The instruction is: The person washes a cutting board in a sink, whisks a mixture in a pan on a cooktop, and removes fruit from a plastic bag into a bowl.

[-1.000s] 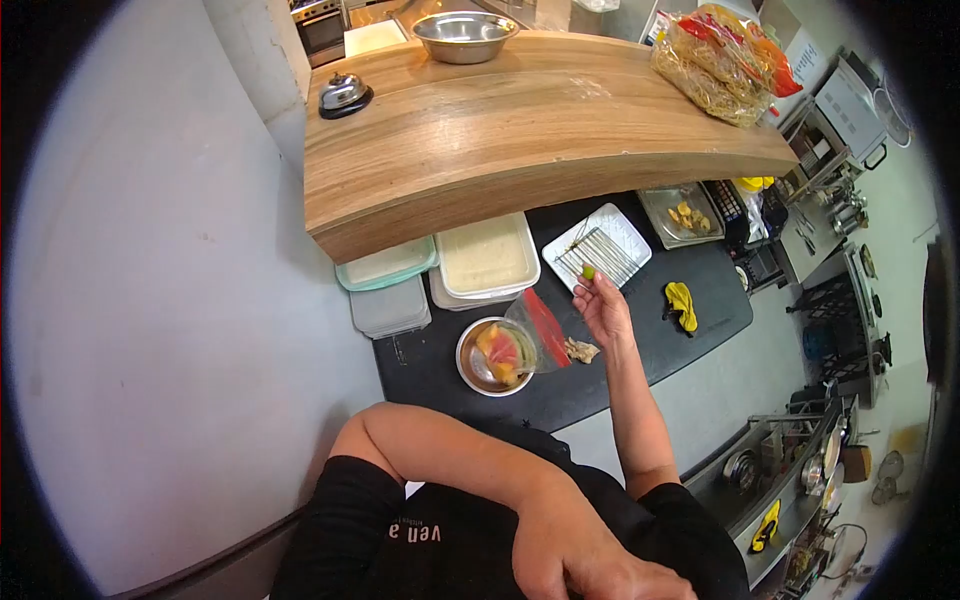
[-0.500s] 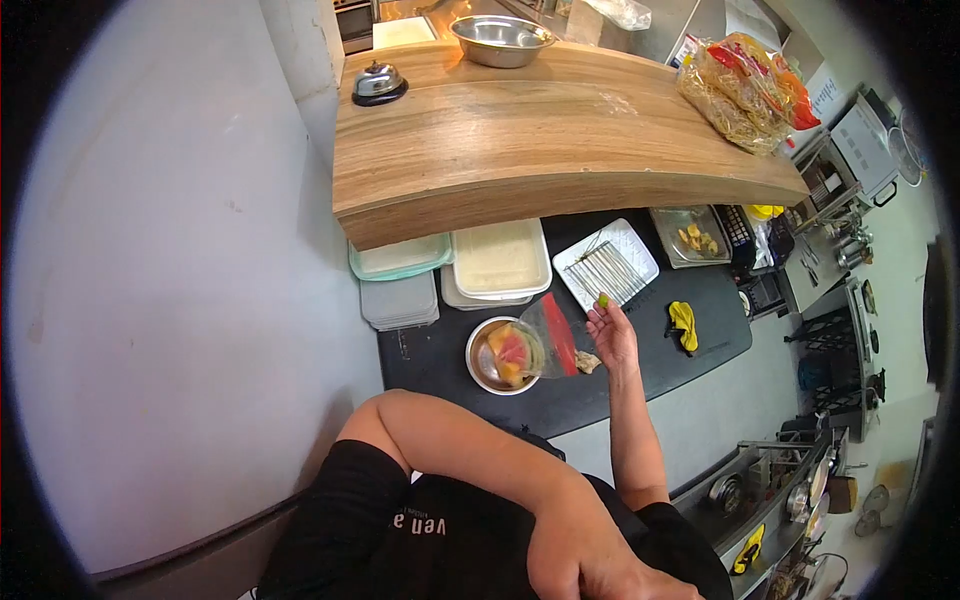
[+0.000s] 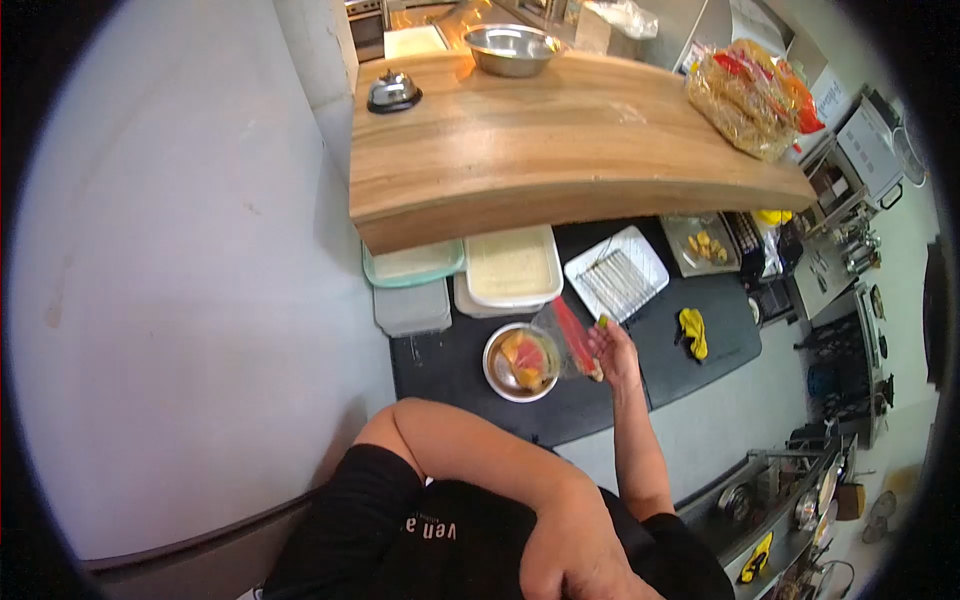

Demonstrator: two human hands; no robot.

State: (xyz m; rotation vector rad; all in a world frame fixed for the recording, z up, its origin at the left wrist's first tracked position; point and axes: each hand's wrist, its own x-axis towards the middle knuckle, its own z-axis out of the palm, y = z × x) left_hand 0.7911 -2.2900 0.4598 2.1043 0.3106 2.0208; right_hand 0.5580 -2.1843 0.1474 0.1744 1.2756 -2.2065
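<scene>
My right hand (image 3: 617, 358) is closed on a small green piece (image 3: 603, 321), held at the fingertips beside the red-edged opening of a clear plastic bag (image 3: 573, 335). The bag lies over the side of a metal bowl (image 3: 490, 368), with orange and pink pieces (image 3: 527, 357) in it. A pale lump beyond the bag is mostly hidden by my right hand. My left hand (image 3: 575, 565) is low in the view, in front of my black shirt; its fingers are cut off by the bottom edge.
Behind the bowl are a tub (image 3: 513, 265), stacked grey lids (image 3: 412, 308) and a white tray of metal sticks (image 3: 617, 275). A yellow cloth (image 3: 692, 333) lies to the right. Above, a wooden shelf (image 3: 570, 140) bears a bell (image 3: 393, 92), a metal bowl (image 3: 512, 50) and bagged noodles (image 3: 745, 105).
My right hand has moved from the white tray down to the bag's opening, still with the green piece. My left hand has dropped lower, its fingers now out of view. The camera view has shifted.
</scene>
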